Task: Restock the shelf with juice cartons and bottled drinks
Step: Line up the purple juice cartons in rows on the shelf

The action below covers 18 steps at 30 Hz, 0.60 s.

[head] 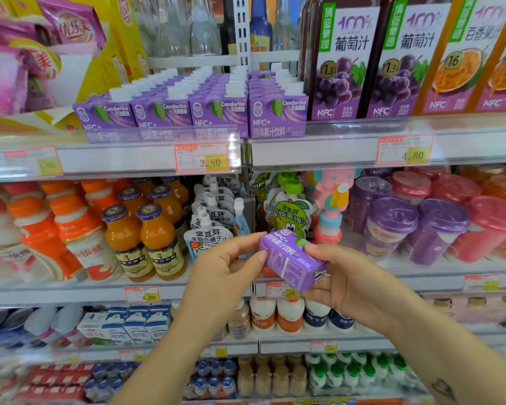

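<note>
A small purple juice carton lies tilted on its side between both hands, in front of the middle shelf. My left hand pinches its left end with thumb and fingertips. My right hand cups its right end and underside. On the upper shelf stand rows of matching purple cartons, packed several deep. To their right stand tall purple grape juice bottles and orange passion-fruit bottles.
The middle shelf holds orange juice bottles, white spouted pouches, green pouches and lidded purple and pink cups. Lower shelves carry milk cartons and small bottles. Pink and yellow boxes fill the upper left.
</note>
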Each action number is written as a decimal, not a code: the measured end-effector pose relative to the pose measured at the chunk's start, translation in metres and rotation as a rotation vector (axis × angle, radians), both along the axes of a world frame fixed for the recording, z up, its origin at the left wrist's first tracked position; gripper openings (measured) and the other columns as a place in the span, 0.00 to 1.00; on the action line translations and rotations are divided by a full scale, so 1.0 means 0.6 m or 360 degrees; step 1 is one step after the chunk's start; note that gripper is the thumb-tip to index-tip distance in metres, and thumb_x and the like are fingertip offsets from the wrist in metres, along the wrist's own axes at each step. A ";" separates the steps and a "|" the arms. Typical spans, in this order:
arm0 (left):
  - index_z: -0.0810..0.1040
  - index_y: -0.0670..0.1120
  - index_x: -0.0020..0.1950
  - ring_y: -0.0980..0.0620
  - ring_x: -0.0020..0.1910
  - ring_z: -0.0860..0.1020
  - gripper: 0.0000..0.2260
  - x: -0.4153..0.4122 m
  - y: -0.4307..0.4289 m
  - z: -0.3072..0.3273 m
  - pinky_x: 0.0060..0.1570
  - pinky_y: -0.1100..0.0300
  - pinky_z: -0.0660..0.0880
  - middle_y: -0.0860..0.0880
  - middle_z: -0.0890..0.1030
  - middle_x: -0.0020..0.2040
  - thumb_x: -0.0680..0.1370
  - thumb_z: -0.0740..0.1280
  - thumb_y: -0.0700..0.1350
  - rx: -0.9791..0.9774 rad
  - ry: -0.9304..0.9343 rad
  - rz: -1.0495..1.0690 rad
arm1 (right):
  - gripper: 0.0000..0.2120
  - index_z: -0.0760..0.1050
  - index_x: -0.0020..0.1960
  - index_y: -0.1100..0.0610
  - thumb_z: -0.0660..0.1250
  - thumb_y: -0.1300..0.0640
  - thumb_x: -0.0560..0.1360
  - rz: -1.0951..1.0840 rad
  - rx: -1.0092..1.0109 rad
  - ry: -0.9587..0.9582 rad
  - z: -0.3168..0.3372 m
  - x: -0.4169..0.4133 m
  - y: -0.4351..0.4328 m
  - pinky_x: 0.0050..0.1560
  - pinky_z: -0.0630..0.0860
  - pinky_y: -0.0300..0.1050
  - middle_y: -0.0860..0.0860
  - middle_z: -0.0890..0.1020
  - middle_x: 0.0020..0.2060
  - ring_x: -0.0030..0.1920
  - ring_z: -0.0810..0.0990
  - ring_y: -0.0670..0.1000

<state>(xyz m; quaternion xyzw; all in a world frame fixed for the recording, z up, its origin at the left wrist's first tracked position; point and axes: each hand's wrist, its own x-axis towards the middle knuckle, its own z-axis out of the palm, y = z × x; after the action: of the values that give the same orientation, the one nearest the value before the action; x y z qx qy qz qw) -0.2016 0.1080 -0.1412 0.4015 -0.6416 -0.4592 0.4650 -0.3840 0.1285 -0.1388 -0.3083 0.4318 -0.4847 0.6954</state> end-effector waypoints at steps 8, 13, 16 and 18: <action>0.79 0.51 0.53 0.60 0.44 0.83 0.12 0.004 -0.005 0.001 0.41 0.67 0.78 0.60 0.85 0.45 0.78 0.64 0.35 0.0159 0.0067 -0.0060 | 0.18 0.72 0.49 0.59 0.74 0.59 0.63 -0.0127 -0.0298 0.0324 0.013 -0.007 0.002 0.38 0.82 0.44 0.55 0.84 0.42 0.37 0.83 0.51; 0.78 0.48 0.57 0.53 0.53 0.82 0.12 0.006 -0.008 -0.002 0.44 0.57 0.81 0.50 0.84 0.53 0.74 0.65 0.42 0.0543 0.0341 -0.0217 | 0.17 0.76 0.50 0.53 0.75 0.67 0.66 -0.0191 -0.0835 0.1001 0.030 -0.021 0.007 0.41 0.80 0.39 0.46 0.82 0.42 0.41 0.83 0.46; 0.78 0.50 0.56 0.51 0.51 0.83 0.16 0.000 -0.003 -0.001 0.41 0.59 0.81 0.51 0.84 0.51 0.69 0.66 0.47 0.0575 0.0369 -0.0265 | 0.19 0.77 0.51 0.47 0.75 0.65 0.68 -0.0120 -0.1046 0.1339 0.031 -0.024 0.010 0.47 0.78 0.37 0.42 0.82 0.45 0.44 0.82 0.45; 0.79 0.49 0.55 0.51 0.49 0.83 0.15 -0.003 -0.002 0.000 0.40 0.60 0.81 0.50 0.85 0.50 0.69 0.67 0.47 0.0588 0.0410 -0.0273 | 0.19 0.76 0.51 0.46 0.76 0.65 0.68 -0.0112 -0.1084 0.1363 0.030 -0.025 0.011 0.48 0.78 0.37 0.41 0.82 0.46 0.46 0.81 0.44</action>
<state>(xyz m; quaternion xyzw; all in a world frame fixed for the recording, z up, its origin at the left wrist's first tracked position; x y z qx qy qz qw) -0.2033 0.1071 -0.1409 0.3618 -0.5139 -0.6540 0.4211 -0.3988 0.1351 -0.1206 -0.6711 0.5050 -0.4512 0.3019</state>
